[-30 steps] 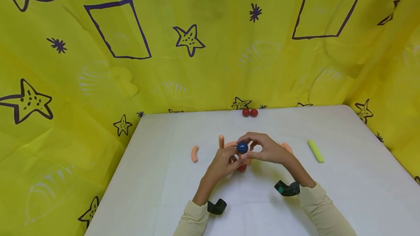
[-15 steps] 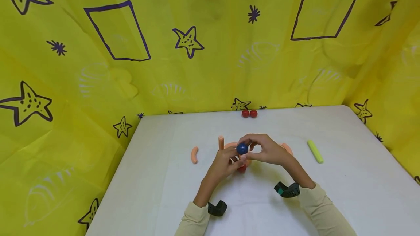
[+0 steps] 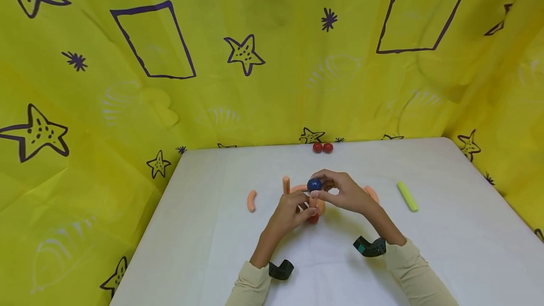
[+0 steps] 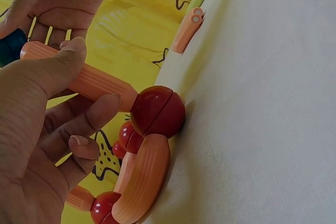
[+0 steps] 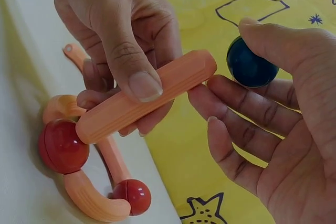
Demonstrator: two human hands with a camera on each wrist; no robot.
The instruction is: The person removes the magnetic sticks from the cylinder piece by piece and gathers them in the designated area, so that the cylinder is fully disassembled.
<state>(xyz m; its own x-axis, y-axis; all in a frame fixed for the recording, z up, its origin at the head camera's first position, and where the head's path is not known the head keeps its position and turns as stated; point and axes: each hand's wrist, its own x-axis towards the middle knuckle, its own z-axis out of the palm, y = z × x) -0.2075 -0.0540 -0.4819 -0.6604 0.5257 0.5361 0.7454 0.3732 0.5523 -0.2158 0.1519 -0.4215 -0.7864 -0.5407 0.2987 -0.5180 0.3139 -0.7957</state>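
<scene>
My left hand (image 3: 290,211) pinches a ribbed orange stick (image 5: 105,121) between thumb and fingers. The stick's lower end meets a red ball (image 5: 64,145) on the white table. Curved orange pieces (image 5: 94,198) and another red ball (image 5: 132,196) join on to form a ring-like frame, partly hidden by my left hand in the head view. A dark blue ball (image 5: 253,64) is held between the thumb and fingers of my right hand (image 3: 346,192). It sits just off the stick's free end, with a small gap showing in the right wrist view.
Another orange stick (image 3: 286,184) stands up beyond my left hand. A curved orange piece (image 3: 251,200) lies to the left. Orange pieces (image 3: 372,192) and a light green stick (image 3: 408,196) lie right. Two red balls (image 3: 317,148) rest at the back by the yellow curtain (image 3: 272,98).
My right hand has risen slightly with the blue ball, away from the stick's upper end, which now shows below it. My left hand keeps its place on the stick.
</scene>
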